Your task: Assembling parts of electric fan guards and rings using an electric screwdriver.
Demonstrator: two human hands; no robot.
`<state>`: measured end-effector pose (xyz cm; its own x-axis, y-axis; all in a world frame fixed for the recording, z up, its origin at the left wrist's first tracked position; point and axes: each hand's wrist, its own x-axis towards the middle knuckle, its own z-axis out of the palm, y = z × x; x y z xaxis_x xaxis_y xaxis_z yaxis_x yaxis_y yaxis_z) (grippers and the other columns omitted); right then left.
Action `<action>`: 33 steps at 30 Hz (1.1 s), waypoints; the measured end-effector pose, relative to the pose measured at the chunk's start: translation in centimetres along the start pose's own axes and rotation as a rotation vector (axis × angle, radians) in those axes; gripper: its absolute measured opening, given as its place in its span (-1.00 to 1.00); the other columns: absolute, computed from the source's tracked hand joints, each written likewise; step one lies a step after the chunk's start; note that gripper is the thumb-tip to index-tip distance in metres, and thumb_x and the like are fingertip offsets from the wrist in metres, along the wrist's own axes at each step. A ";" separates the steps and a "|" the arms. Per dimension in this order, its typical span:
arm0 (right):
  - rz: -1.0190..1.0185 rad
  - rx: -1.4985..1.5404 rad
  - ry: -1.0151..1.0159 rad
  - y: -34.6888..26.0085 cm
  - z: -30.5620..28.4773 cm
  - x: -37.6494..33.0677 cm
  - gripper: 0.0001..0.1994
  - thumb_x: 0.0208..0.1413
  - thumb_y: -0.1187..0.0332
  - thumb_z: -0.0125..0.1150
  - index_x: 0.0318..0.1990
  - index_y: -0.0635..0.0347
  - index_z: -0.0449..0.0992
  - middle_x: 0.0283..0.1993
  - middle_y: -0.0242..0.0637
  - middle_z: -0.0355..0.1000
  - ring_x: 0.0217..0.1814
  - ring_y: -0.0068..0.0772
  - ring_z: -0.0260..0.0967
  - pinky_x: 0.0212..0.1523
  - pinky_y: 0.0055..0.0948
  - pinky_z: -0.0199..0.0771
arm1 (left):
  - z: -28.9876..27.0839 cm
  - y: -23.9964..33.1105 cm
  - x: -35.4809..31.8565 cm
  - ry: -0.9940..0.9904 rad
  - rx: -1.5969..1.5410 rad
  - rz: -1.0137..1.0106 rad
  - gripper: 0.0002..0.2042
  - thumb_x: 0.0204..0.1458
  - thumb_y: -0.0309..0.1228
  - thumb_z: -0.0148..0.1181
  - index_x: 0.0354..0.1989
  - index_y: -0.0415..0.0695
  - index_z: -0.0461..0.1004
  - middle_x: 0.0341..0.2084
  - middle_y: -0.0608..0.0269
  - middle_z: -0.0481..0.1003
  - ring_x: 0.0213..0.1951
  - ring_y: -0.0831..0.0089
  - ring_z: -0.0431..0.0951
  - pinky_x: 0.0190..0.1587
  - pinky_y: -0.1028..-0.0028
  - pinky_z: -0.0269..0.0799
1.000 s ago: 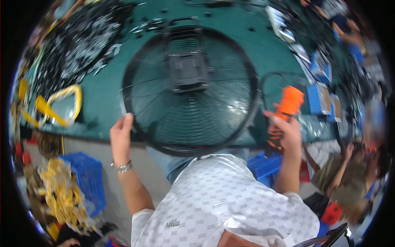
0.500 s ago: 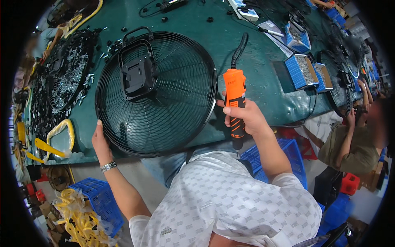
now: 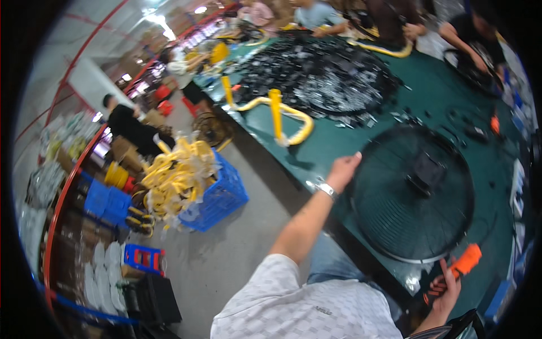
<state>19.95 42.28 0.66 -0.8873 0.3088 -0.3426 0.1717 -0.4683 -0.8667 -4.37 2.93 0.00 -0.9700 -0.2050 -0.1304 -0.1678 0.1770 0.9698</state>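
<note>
A round black wire-grille fan (image 3: 389, 220) lies on the green table, its dark motor housing (image 3: 427, 172) facing up. My left hand (image 3: 343, 172), with a metal watch at the wrist, is closed at the fan's near-left rim; its fingers are partly hidden. In my right hand (image 3: 447, 289) is an orange and black electric screwdriver (image 3: 466, 260), held beside the rim at the lower right. One finger of that hand reaches toward the grille's edge. The picture is blurred by motion.
Yellow tubular frames (image 3: 302, 133) stand on the green table (image 3: 302, 161) near a heap of black parts and shiny screws (image 3: 339, 85). A blue crate (image 3: 228, 195) of yellow parts sits on the floor at left. Several people work around, one in black (image 3: 477, 42) at far right.
The view has swung left, bringing the aisle and crate into sight and shifting the fan rightward. My left hand stays at the rim, and the screwdriver remains in my right hand.
</note>
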 end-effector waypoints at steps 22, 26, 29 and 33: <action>-0.219 0.347 0.081 -2.0 -2.7 1.4 -0.50 0.30 0.27 -0.08 0.34 0.18 0.10 0.10 -0.12 0.42 -0.44 -0.66 0.35 -0.48 -0.61 0.49 | 2.4 0.5 -22.6 -0.588 -0.732 -0.478 -0.72 0.28 -0.25 -0.02 0.04 -0.15 0.35 -0.31 0.24 0.54 -0.45 0.64 0.50 -0.49 0.71 0.42; -0.204 0.390 0.035 -1.7 -2.4 0.9 -0.54 0.29 0.27 -0.06 0.29 0.20 0.15 0.01 -0.12 0.45 -0.45 -0.59 0.40 -0.49 -0.55 0.52 | 4.9 0.6 -23.4 -0.748 -0.751 -0.552 -0.75 0.21 -0.14 0.09 -0.18 -0.07 0.36 -0.54 0.36 0.48 -0.60 0.72 0.37 -0.65 0.74 0.17; -0.225 0.378 0.072 -1.3 -2.2 0.6 -0.56 0.24 0.22 0.05 0.22 0.15 0.26 -0.10 -0.25 0.50 -0.49 -0.61 0.37 -0.53 -0.57 0.49 | 5.7 0.8 -23.5 -0.850 -0.661 -0.575 -0.74 0.19 -0.13 0.12 -0.28 -0.07 0.39 -0.58 0.39 0.46 -0.62 0.72 0.33 -0.66 0.71 0.14; -0.227 0.414 0.093 -1.0 -2.5 0.3 -0.56 0.24 0.24 0.05 0.22 0.17 0.22 -0.12 -0.21 0.49 -0.48 -0.57 0.41 -0.53 -0.53 0.51 | 6.4 1.1 -23.3 -0.877 -0.581 -0.604 -0.75 0.21 -0.19 0.10 -0.22 -0.15 0.46 -0.47 0.39 0.50 -0.53 0.70 0.38 -0.55 0.70 0.26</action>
<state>20.56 44.94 0.51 -0.8375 0.5052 -0.2083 -0.2239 -0.6650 -0.7125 16.89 14.09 2.82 -0.5900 0.6560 -0.4706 -0.7487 -0.2264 0.6230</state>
